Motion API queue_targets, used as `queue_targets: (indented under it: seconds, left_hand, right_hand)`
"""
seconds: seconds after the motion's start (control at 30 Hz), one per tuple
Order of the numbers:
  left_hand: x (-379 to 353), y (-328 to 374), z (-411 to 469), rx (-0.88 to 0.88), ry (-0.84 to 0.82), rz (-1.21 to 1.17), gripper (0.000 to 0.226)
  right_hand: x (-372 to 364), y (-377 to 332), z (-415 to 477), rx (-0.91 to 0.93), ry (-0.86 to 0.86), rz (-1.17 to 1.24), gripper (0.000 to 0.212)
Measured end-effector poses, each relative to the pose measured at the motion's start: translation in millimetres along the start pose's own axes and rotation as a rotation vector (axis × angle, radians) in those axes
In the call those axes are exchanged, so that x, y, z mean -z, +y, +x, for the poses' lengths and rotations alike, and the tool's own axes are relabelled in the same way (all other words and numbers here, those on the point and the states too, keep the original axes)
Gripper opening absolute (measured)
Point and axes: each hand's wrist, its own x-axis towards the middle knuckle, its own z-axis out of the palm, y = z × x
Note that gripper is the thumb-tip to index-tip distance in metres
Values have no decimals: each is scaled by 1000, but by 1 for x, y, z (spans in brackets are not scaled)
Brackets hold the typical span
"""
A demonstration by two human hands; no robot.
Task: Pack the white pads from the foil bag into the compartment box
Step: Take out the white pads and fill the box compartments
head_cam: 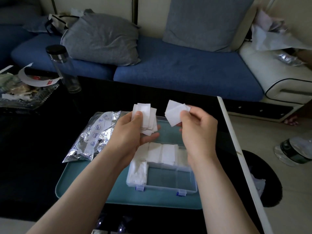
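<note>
Chief risk: spilling from the left grip point(133, 130), curled round a loose, fanned stack of white square pads point(146, 117), thumb pressed on top and fingers underneath. With edges this splayed, any slackening or tilt is likely to shed sheets onto the teal plastic tray point(81, 186) or the black surface point(33, 149) instead of into a compartment. Second risk: miscounting or creasing in the right grip point(197, 127), pinched narrowly between thumb and fingertips on a small batch point(174, 113) of the same pads, held just beside the stack but apart from it. Such thin, fibrous sheets are apt to cling together, fold over, or land crooked and ride up on a divider. Third risk: overfilling, given a far row that looks full. Clear plastic compartment box with blue latches point(168, 186) directly below both grips and not touching either, lid apparently open on the far side. Pads packed along the far row under the grips and in the near compartment below the left wrist. 2 near compartments below the right wrist apparently bare, so probably the next targets. Crinkled silver foil bag point(94, 135) to the left of the left grip, lying partly over the tray's far corner, contents hidden.
</note>
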Motion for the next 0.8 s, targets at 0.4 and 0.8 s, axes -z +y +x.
queue_targets:
  seconds: [0.4, 0.8]
  left_hand:
    - [-5, 0, -7, 52, -113, 134, 39]
    - [0, -4, -6, 12, -252, 309, 31]
  right_hand:
    - [-5, 0, -6, 206, -230, -309, 16]
    - [-2, -1, -7, 376, -214, -413, 27]
